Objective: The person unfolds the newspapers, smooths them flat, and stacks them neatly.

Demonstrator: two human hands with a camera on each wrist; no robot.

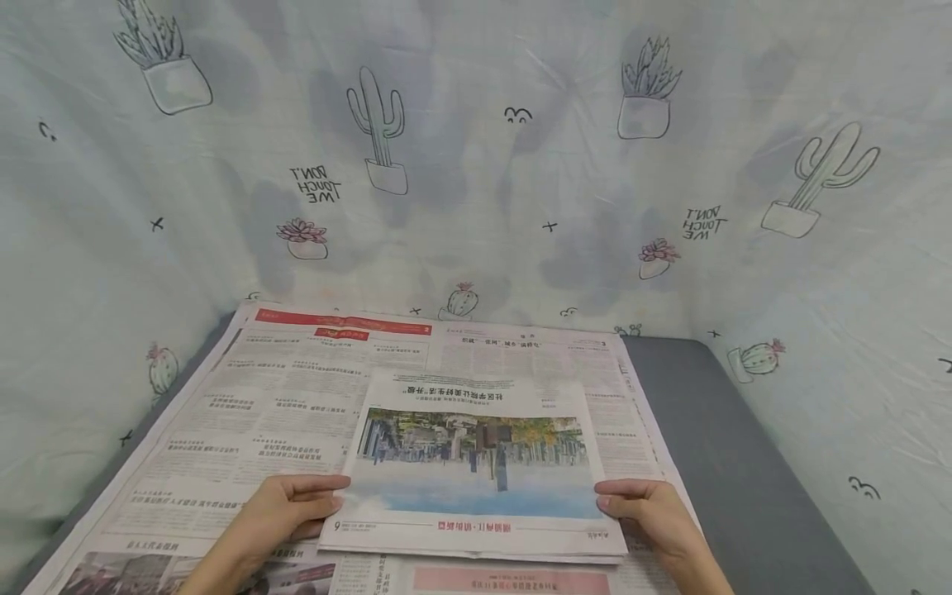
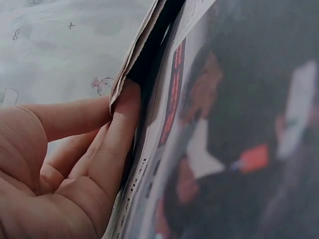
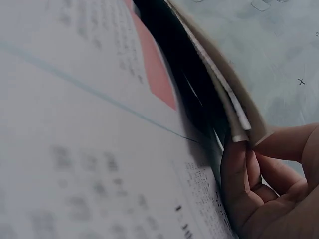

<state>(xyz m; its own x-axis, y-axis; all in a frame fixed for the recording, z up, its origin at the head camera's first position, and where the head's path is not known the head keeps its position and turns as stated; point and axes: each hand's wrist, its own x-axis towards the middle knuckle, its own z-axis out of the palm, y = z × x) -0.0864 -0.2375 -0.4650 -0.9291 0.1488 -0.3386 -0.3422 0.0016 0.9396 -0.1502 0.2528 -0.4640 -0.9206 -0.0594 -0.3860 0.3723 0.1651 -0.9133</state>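
Observation:
A folded newspaper with a large colour photo, its print upside down in the head view, is held above a spread-out newspaper. My left hand pinches its left edge, thumb on top and fingers beneath, as the left wrist view shows with the hand at the layered edge. On the opposite edge my right hand pinches in the same way. In the right wrist view several paper layers come together between that hand's thumb and fingers.
The spread newspaper covers most of a grey table, which shows along the right side and at the left edge. Behind and on both sides hangs a pale curtain printed with potted cacti.

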